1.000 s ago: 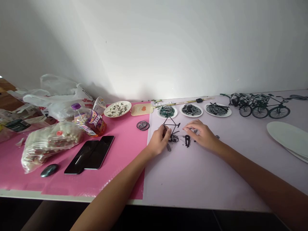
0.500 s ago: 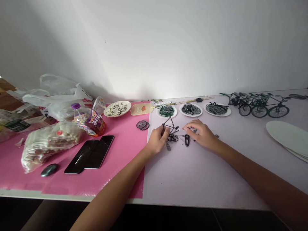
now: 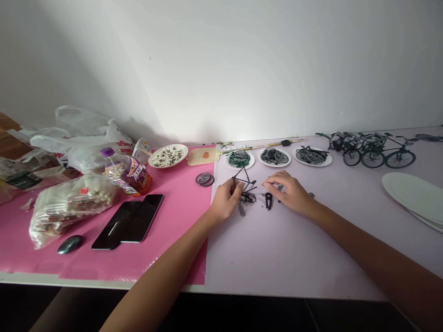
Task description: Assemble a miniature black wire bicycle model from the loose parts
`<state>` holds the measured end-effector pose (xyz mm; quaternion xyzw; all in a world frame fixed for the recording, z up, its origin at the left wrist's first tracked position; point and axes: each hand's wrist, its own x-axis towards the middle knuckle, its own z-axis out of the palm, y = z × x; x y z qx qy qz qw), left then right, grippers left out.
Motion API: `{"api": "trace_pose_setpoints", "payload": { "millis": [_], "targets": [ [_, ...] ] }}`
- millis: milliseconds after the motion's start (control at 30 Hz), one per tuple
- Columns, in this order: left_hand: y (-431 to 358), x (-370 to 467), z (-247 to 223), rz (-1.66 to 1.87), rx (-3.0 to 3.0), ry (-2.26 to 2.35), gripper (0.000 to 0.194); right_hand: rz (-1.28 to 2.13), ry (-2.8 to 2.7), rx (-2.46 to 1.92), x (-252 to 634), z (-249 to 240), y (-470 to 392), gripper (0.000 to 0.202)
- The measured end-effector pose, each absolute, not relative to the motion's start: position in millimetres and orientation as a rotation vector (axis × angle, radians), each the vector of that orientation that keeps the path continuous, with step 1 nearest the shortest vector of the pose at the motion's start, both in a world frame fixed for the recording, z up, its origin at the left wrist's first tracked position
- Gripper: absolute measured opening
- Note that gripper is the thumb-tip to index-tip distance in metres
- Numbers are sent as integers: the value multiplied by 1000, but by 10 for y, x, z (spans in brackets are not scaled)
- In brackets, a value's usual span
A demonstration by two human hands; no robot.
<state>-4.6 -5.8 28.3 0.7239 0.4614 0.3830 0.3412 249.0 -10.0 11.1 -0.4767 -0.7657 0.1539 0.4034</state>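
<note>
My left hand (image 3: pixel 226 199) pinches a dark miniature bicycle frame (image 3: pixel 245 177) and holds it up over the pale half of the table. Beneath the frame lie a few dark parts (image 3: pixel 248 198), and a small grey piece (image 3: pixel 241 210) is beside my fingertips. To the right, my right hand (image 3: pixel 287 189) has its thumb and forefinger pressed together; whatever is between them is too small to make out. A black elongated part (image 3: pixel 268 201) rests on the table between my hands. Two spoked wheels (image 3: pixel 205 179) overlap on the pink sheet, left of my left hand.
Plates of green parts (image 3: pixel 239 159), black parts (image 3: pixel 274 157) and grey wheels (image 3: pixel 312 156) line the back. Small bicycles (image 3: pixel 372 150) stand back right, above white plates (image 3: pixel 413 196). Phones (image 3: pixel 128 221), a bottle (image 3: pixel 126 173) and bags (image 3: pixel 72 203) are left.
</note>
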Motion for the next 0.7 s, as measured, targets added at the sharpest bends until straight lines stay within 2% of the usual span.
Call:
{"api": "trace_pose_setpoints", "payload": {
  "millis": [700],
  "targets": [
    [-25, -55, 240, 1020, 1855, 1141, 33, 405, -1952, -1212, 2526, 54, -51, 27]
  ]
}}
